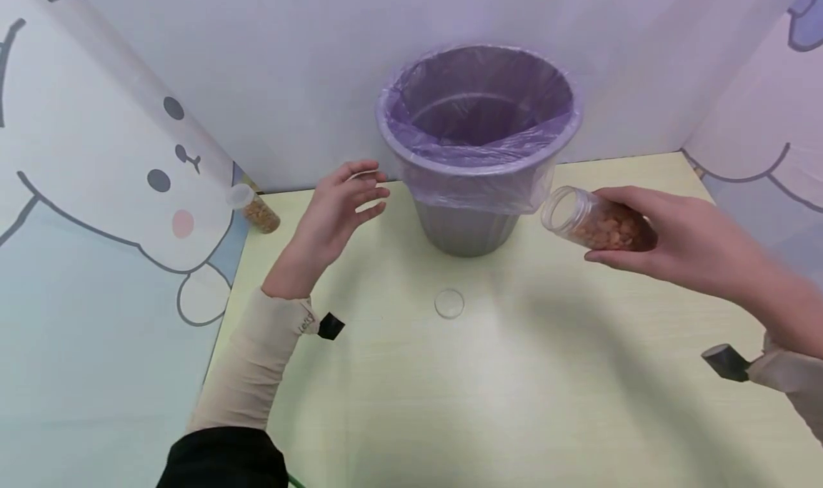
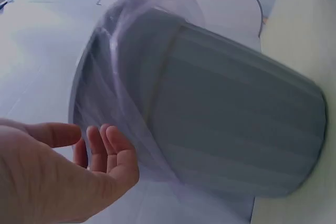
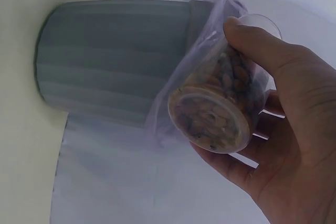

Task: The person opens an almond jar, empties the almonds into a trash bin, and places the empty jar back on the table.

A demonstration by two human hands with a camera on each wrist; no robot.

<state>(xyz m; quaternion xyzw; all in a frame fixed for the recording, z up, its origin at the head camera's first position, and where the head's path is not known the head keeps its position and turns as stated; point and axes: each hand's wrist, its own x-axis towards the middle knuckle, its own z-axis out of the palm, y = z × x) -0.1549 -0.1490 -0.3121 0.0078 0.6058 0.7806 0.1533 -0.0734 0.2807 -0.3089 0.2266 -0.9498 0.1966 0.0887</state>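
Observation:
My right hand (image 1: 681, 234) grips a clear plastic jar (image 1: 607, 223) from its side, thumb and fingers curled round it. The jar lies tilted, its lidless mouth towards the bin, and brown nut-like pieces (image 3: 226, 77) fill part of it. A grey bin (image 1: 466, 227) stands by the back wall, lined with a thin purple bag (image 1: 437, 152) folded over the rim. To the bin's left my left hand (image 1: 341, 213) hovers with loosely bent fingers and holds nothing. A round clear lid (image 1: 449, 304) rests on the table in front of the bin.
A second capped jar (image 1: 260, 213) with brown contents sits at the table's back left corner. Cartoon-printed cloth (image 1: 128, 152) borders the table on the left, and plain cloth rises behind the bin. The pale yellow table (image 1: 463, 402) extends towards me.

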